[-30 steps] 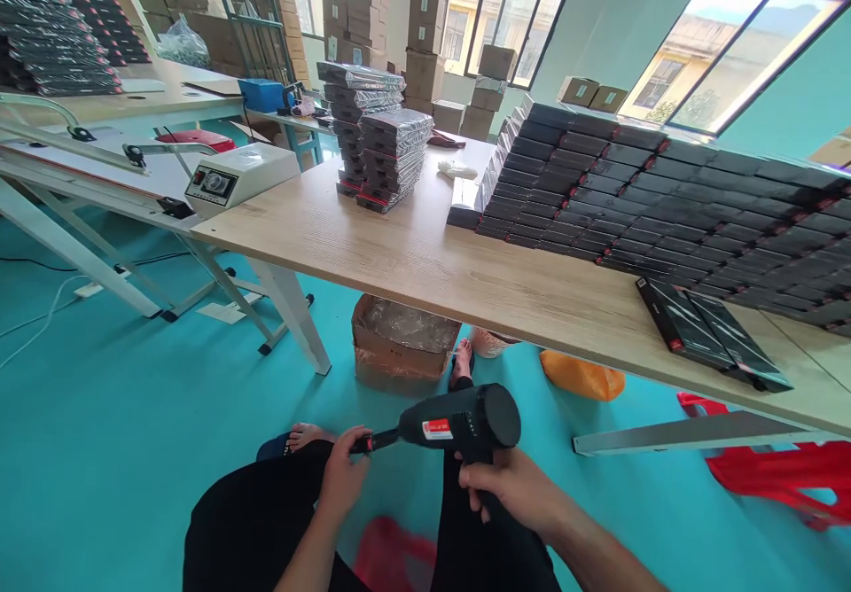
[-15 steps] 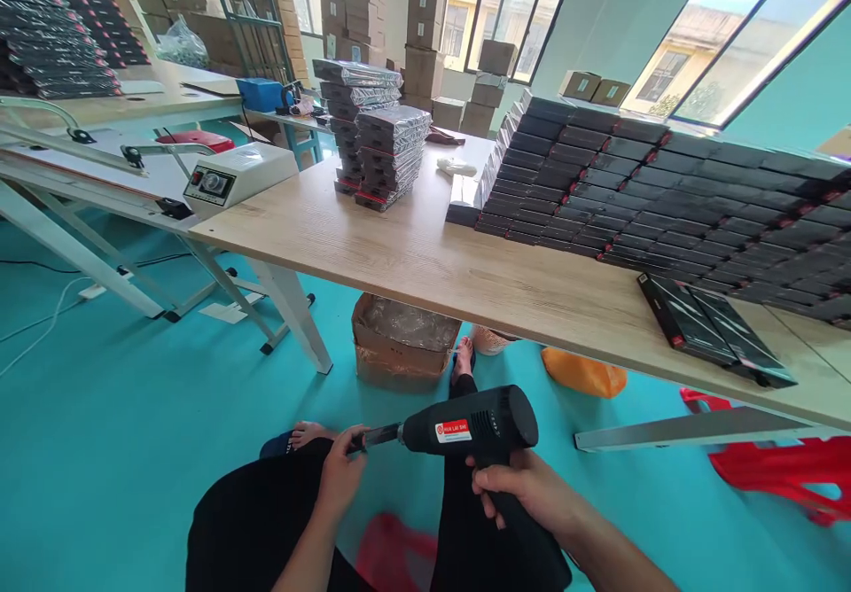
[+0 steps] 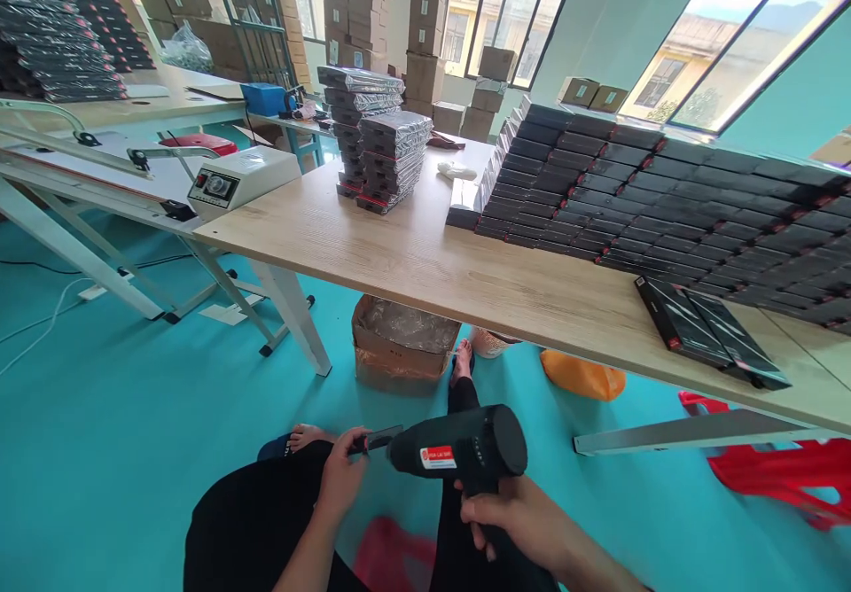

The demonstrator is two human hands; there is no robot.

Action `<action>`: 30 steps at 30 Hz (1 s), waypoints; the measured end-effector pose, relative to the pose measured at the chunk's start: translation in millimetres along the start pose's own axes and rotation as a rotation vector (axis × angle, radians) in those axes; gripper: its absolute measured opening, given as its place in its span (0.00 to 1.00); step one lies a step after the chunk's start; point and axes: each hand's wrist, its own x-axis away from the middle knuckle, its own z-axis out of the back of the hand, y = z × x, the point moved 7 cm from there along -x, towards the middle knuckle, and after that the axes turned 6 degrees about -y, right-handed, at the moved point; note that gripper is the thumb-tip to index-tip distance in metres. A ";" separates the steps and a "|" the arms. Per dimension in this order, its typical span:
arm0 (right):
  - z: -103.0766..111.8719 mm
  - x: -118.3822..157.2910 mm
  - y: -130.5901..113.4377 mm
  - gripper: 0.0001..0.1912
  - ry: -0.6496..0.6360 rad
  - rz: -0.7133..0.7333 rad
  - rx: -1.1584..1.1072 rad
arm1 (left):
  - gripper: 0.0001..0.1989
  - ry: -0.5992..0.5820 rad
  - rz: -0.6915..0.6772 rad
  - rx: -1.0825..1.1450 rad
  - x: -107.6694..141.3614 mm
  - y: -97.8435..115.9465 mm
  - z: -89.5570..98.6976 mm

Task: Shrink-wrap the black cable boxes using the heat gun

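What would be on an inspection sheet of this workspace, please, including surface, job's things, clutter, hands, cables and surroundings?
Surface: wooden table; no spill seen.
Job's things: black gun, aimed at thin dark item; contact unclear.
Clutter: open carton holding clear plastic, and orange bag, both on the floor.
Hands: left hand holds the item; right hand grips the gun.
Cables: dark cable on the floor, far left; gun's cable, nothing seen.
Surroundings: black box stack on the table, trolley and window behind.
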 end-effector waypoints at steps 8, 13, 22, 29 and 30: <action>-0.2 -5.5 -13.9 0.13 0.123 -0.012 0.045 | 0.21 0.008 -0.087 -0.061 2.9 4.9 0.5; -20.1 -8.9 -12.3 0.13 -0.064 0.023 0.027 | 0.19 0.014 -0.080 -0.033 -1.3 1.7 -2.3; 24.6 -1.1 4.5 0.14 0.103 -0.029 -0.005 | 0.20 0.046 -0.065 -0.011 1.6 -0.2 3.4; 16.7 3.0 -4.7 0.17 0.170 0.020 -0.017 | 0.21 0.005 -0.071 -0.045 2.4 5.9 -3.9; 13.3 2.4 -4.8 0.16 0.157 0.001 0.001 | 0.21 0.003 -0.069 -0.056 3.1 6.4 -3.5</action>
